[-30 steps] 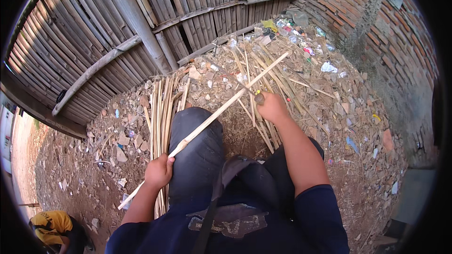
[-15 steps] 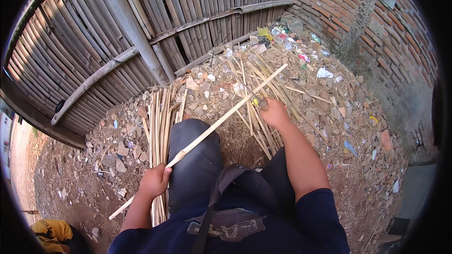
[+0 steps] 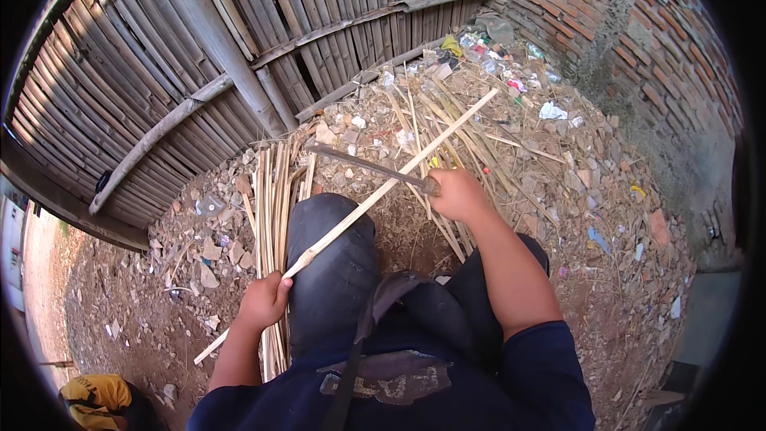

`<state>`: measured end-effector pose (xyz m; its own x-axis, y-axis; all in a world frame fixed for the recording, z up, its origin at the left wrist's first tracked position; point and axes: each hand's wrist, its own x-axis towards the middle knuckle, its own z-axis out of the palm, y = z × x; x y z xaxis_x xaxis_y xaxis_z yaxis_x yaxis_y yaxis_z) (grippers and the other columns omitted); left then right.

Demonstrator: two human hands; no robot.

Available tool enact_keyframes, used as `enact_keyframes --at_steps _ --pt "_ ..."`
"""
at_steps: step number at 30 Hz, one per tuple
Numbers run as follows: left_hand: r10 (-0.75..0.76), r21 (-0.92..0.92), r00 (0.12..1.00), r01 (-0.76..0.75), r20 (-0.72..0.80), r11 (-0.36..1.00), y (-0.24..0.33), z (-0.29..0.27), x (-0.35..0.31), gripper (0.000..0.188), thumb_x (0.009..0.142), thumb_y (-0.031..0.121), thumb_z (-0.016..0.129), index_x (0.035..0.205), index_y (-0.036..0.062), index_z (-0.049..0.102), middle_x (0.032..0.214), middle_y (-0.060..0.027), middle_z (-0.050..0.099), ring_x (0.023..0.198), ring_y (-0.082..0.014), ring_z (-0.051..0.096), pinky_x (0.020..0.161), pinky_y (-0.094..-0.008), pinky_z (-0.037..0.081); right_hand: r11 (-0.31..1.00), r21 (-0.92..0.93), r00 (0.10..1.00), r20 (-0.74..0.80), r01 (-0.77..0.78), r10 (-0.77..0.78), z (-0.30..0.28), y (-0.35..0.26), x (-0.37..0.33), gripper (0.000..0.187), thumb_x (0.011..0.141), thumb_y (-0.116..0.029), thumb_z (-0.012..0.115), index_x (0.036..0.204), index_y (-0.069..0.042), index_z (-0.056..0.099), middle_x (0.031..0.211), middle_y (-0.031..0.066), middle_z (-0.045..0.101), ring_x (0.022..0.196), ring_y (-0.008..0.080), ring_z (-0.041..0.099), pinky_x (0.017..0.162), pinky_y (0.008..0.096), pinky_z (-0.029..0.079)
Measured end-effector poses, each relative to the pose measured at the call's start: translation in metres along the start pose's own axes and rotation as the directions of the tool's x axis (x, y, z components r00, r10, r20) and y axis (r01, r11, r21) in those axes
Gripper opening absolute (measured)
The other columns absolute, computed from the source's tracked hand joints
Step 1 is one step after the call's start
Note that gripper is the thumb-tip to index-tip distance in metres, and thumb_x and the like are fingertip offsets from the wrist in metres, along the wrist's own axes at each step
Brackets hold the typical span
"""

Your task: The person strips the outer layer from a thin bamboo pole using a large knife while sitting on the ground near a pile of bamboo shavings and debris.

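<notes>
My left hand (image 3: 264, 302) is closed around a long pale bamboo strip (image 3: 357, 211) near its lower end. The strip slants up to the right across my left knee, its far tip over the ground ahead. In my right hand (image 3: 459, 195) is the handle of a long knife (image 3: 363, 164). Its dark narrow blade points up and left and crosses the strip; whether it touches cannot be told. A bundle of split bamboo strips (image 3: 270, 207) lies beside my left leg. More strips (image 3: 472, 142) are scattered on the ground ahead, some reaching between my knees.
A bamboo fence (image 3: 191, 56) stands ahead and to the left, and a brick wall (image 3: 574, 8) to the right. Stones and litter (image 3: 499, 56) cover the ground, thickest in the far corner. Yellow cloth (image 3: 94, 395) shows at the lower left.
The knife blade has swung into full view, now lying across the strip and pointing left. My right hand has turned with it. The left hand keeps its hold on the strip.
</notes>
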<state>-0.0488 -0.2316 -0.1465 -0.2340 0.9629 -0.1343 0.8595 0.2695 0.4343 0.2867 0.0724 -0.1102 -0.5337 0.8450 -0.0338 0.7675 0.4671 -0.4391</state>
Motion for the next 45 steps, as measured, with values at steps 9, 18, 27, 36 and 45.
enact_keyframes --at_steps 9,18,27,36,45 --pt "0.009 -0.107 0.999 -0.013 -0.043 0.994 0.011 0.004 0.0 0.039 0.106 0.034 0.052 0.087 0.0007 0.056 0.071 -0.0279 0.062 0.072 -0.0512 0.063 0.065 -0.0564 0.049 0.985 0.165 0.984 -0.16 -0.05 0.077 0.013 0.014 0.012 0.028 0.08 -0.019 0.068 0.106 -0.008 0.071 0.09 0.0222 0.073 0.089 0.042 0.07 0.08 0.0476 0.057" --pt "0.025 -0.016 0.998 -0.026 -0.051 1.0 0.012 -0.002 0.007 0.039 0.105 0.037 0.052 0.088 0.002 0.056 0.072 -0.028 0.063 0.072 -0.0529 0.063 0.065 -0.0597 0.049 0.973 0.179 0.956 -0.224 -0.148 0.187 -0.004 0.057 0.023 0.028 0.08 -0.014 0.066 0.107 -0.006 0.071 0.093 0.0224 0.072 0.091 0.041 0.07 0.081 0.0472 0.056" --pt "0.032 -0.042 0.998 -0.034 -0.046 0.999 0.01 -0.008 0.018 0.042 0.106 0.037 0.053 0.085 0.0005 0.057 0.07 -0.028 0.062 0.071 -0.0519 0.062 0.064 -0.0568 0.048 0.939 0.28 0.948 -0.189 -0.198 0.256 0.005 0.078 0.031 0.026 0.081 -0.015 0.068 0.106 -0.008 0.073 0.096 0.0205 0.074 0.09 0.0417 0.07 0.081 0.0487 0.055" --pt "0.02 -0.118 0.995 -0.009 0.093 0.993 0.01 -0.019 0.014 0.051 0.107 0.044 0.049 0.083 -0.0003 0.058 0.069 -0.0266 0.062 0.069 -0.0494 0.062 0.065 -0.0533 0.049 0.9 0.307 0.949 0.156 -0.31 0.274 -0.008 0.03 0.014 0.024 0.079 -0.017 0.068 0.101 -0.007 0.07 0.089 0.0221 0.072 0.087 0.04 0.071 0.078 0.05 0.056" --pt "-0.026 -0.159 0.98 0.058 0.195 0.986 0.007 -0.027 0.013 0.052 0.108 0.044 0.046 0.084 0.0 0.058 0.072 -0.0251 0.062 0.072 -0.0454 0.063 0.069 -0.0509 0.049 0.999 0.042 0.999 -0.041 0.013 -0.011 0.007 0.031 0.011 0.021 0.079 -0.018 0.068 0.097 -0.008 0.07 0.085 0.0215 0.071 0.086 0.043 0.069 0.079 0.0512 0.055"
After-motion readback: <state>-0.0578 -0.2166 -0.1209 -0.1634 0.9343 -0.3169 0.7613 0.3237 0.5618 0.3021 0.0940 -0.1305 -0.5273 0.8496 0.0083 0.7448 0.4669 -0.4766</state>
